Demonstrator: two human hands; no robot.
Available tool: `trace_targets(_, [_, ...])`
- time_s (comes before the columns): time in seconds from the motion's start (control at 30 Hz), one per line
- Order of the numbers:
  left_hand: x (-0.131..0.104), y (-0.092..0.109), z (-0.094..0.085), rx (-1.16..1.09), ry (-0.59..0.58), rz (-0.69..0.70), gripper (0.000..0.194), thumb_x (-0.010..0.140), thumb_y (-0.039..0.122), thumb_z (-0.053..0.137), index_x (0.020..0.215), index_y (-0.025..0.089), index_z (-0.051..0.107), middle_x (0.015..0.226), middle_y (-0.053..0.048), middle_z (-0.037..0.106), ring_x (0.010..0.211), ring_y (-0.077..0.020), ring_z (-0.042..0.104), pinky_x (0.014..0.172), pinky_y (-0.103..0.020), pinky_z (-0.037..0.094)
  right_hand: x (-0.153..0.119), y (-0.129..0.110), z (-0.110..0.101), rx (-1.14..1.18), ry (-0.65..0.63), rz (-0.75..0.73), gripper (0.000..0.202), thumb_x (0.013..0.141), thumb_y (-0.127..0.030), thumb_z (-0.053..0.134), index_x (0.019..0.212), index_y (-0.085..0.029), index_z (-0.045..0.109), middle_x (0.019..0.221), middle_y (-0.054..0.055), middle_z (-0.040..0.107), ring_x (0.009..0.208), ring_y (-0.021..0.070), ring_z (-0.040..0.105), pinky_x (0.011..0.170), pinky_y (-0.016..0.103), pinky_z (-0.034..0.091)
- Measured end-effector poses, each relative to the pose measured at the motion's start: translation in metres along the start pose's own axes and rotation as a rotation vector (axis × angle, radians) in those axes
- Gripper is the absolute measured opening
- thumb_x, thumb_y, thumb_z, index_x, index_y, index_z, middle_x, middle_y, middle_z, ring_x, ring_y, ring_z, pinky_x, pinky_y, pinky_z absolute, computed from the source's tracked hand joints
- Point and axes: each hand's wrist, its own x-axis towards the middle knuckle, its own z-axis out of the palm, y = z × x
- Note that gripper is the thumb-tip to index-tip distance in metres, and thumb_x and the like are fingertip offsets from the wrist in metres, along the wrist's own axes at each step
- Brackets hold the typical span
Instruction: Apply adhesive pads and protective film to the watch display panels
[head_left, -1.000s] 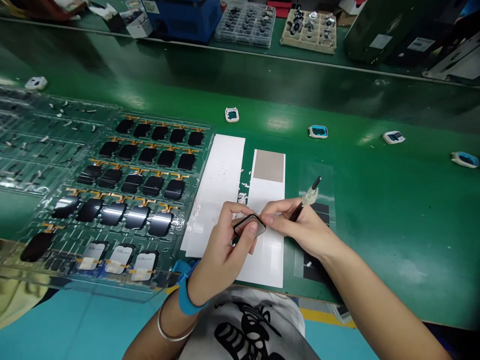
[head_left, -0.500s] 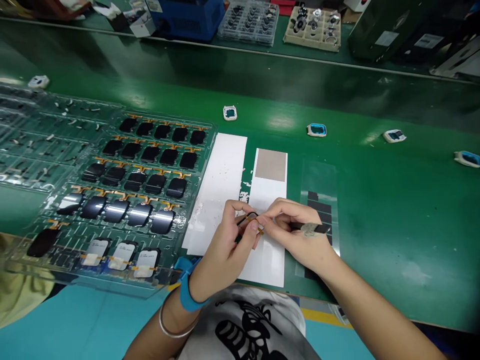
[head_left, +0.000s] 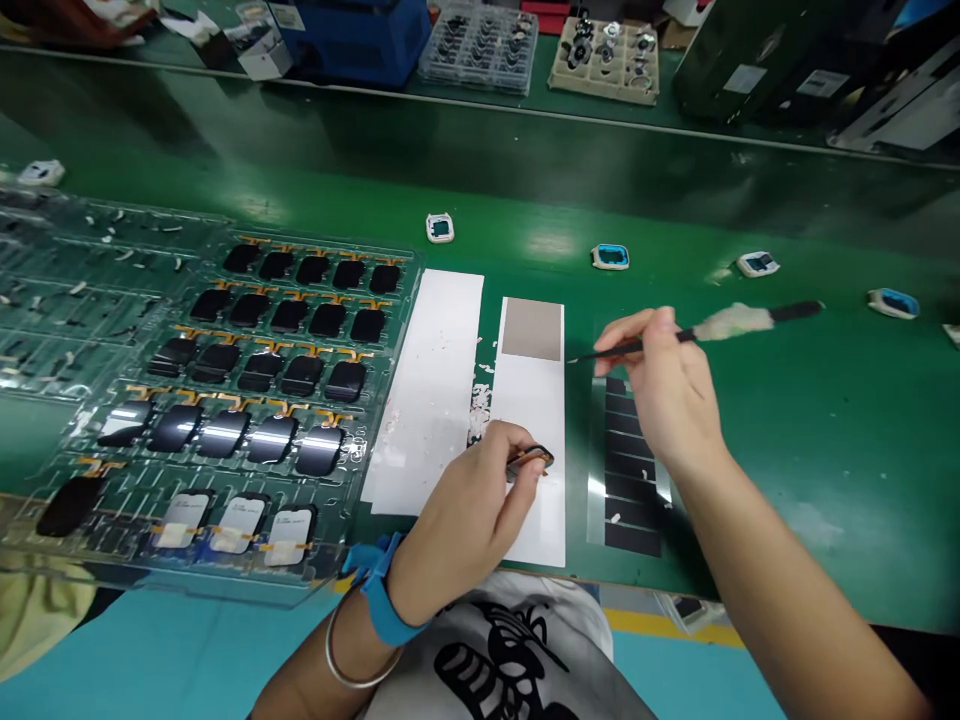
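Observation:
My left hand (head_left: 476, 510) is closed, pinching a small watch screen (head_left: 534, 456) with a black rim and an orange flex cable between thumb and fingers. The screen is held tilted above the lower part of a white strip (head_left: 532, 400), which has a grey-brown patch near its top. Farther up and to the right, my right hand (head_left: 667, 385) grips black tweezers (head_left: 622, 349) whose rear part is wrapped in pale tape. Their thin tip points left, near the strip's right edge. Below the right hand lies a clear sheet with black rectangular pieces (head_left: 630, 470).
At left, a clear plastic tray (head_left: 247, 380) carries rows of black watch screens. A second white strip (head_left: 435, 380) lies beside it, with small white scraps (head_left: 480, 410) in the gap. Several watch cases (head_left: 611, 257) stand along the back. Boxes of parts (head_left: 606, 60) sit on the shelf.
My right hand has left the watch screen and moved up and right, swinging the tweezers to point left. The left hand, still holding the screen, has turned slightly and moved a little right.

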Motion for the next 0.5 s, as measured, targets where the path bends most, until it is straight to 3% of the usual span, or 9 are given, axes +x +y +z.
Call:
trace_targets(0.1, [0.000,0.008,0.006,0.174,-0.066,0.091,0.015,0.104,0.022,0.038,0.116,0.019,0.046,0.119,-0.013,0.066,0.109,-0.0257,0.063,0.086,-0.044,0.055,0.012,0.014,0.001,0.017,-0.044,0.130,0.042,0.086,-0.061,0.061,0.079,-0.020,0.056,0.064,-0.001,0.061,0.058,0.0131,0.065,0.064,0.030,0.055])
trace_targets(0.2, [0.001,0.012,0.012,0.275,-0.108,0.186,0.018,0.103,0.016,0.038,0.120,0.016,0.045,0.124,-0.017,0.064,0.119,-0.0272,0.060,0.095,-0.046,0.055,0.015,0.030,0.006,0.052,-0.016,0.150,0.045,0.074,-0.055,0.077,0.084,-0.021,0.050,0.067,-0.003,0.061,0.061,0.0144,0.069,0.059,0.027,0.055])
trace_targets(0.3, [0.002,0.012,0.016,0.359,-0.132,0.248,0.017,0.102,0.015,0.039,0.117,0.013,0.046,0.120,-0.020,0.066,0.117,-0.0297,0.063,0.093,-0.047,0.058,0.012,0.039,0.008,0.058,0.003,0.147,0.045,0.076,-0.054,0.074,0.088,-0.022,0.045,0.075,-0.002,0.061,0.068,0.0158,0.072,0.054,0.025,0.054])
trace_targets(0.5, [0.003,0.009,0.020,0.490,-0.163,0.257,0.014,0.100,0.012,0.038,0.110,0.013,0.048,0.114,-0.022,0.068,0.117,-0.0314,0.065,0.089,-0.046,0.062,0.006,0.041,0.007,0.105,0.028,0.173,0.045,0.079,-0.056,0.071,0.093,-0.023,0.044,0.087,-0.003,0.060,0.068,0.0143,0.073,0.066,0.031,0.064])
